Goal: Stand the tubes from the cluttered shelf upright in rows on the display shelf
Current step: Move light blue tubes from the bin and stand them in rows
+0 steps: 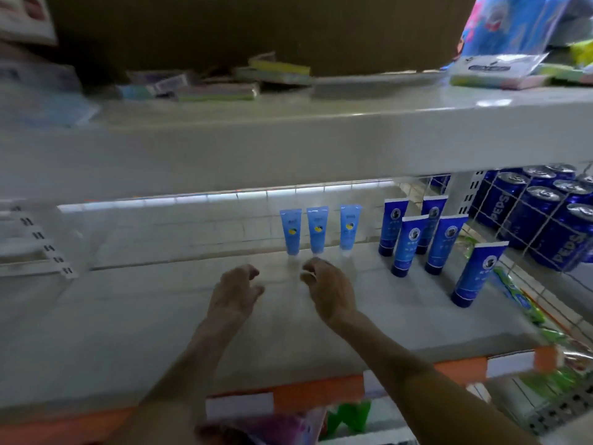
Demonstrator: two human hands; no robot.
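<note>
Three light blue tubes stand upright on their caps in a row at the back of the white display shelf [160, 316]: one [291, 231], one [317, 229] and one [349, 225]. To their right stand several dark blue tubes [408, 244], also upright, the nearest one [478, 274] further forward. My left hand [236, 293] and my right hand [330, 290] hover over the shelf just in front of the light blue row. Both have loosely curled fingers and hold nothing.
A wire divider [513, 216] at the right separates the shelf from several blue Pepsi cans [545, 220]. The shelf above [288, 136] holds flat boxes [218, 81] and packets [494, 69]. Green packets [519, 300] lie along the right edge. An orange price strip [321, 393] lines the front.
</note>
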